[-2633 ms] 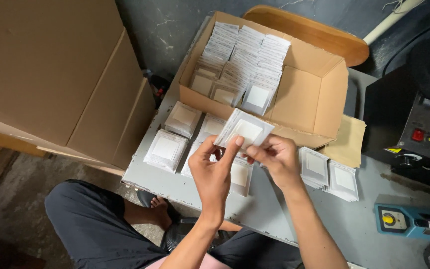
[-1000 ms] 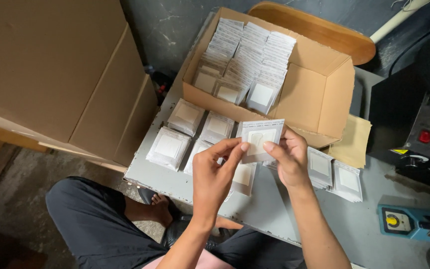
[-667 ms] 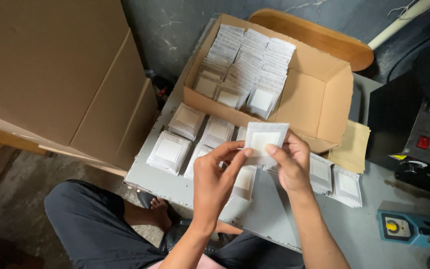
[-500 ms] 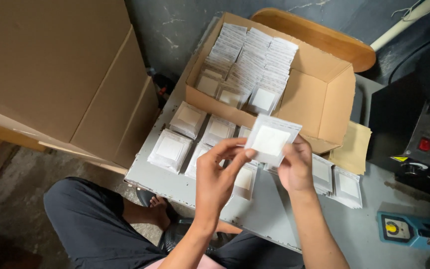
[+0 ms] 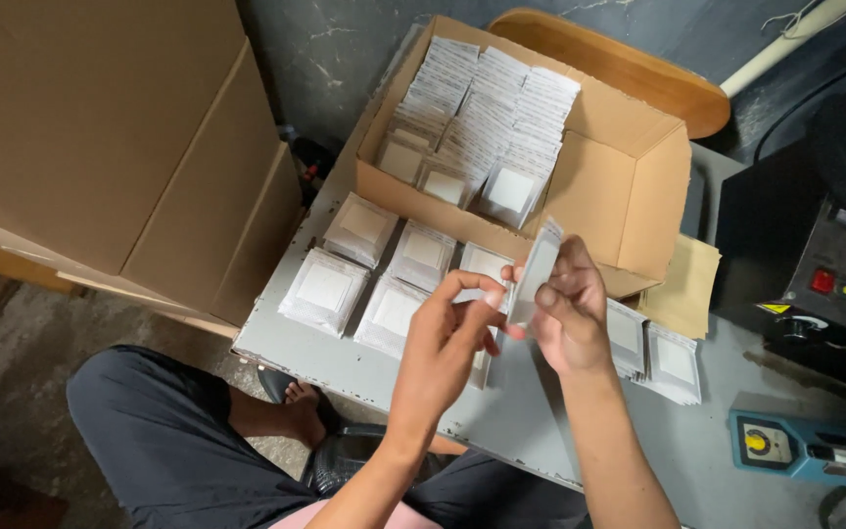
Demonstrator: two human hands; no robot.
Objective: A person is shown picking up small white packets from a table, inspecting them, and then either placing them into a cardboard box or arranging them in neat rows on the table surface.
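Fingertips of both hands are closed on one small clear packet [image 5: 538, 266] with a white square inside, which is held upright and edge-on above the middle of the grey tabletop [image 5: 531, 421], just in front of the open cardboard box. The packet is pinched along its right side by the right hand [image 5: 570, 313], thumb in front and fingers behind, while its lower left edge is met by the curled fingers of the left hand [image 5: 452, 328]. The cardboard box [image 5: 629, 196] is set at the far edge of the tabletop, its near wall close behind the held packet; three long rows of the same packets are stood on edge inside it, too many to be counted. Between the box and the near left corner, five small piles of packets [image 5: 325, 289] can be counted, laid flat in two rows, with part of another hidden under the hands. Two more packets [image 5: 673, 360] are laid just to the right of the right wrist. A strip of bare tabletop is left along the near edge under the forearms, and more bare surface is seen toward the near right corner, where a blue device [image 5: 805, 449] is placed. One large closed carton [image 5: 100, 137] is stood off the left edge of the tabletop. A black machine [image 5: 829, 284] with two red buttons is seen at the right edge.
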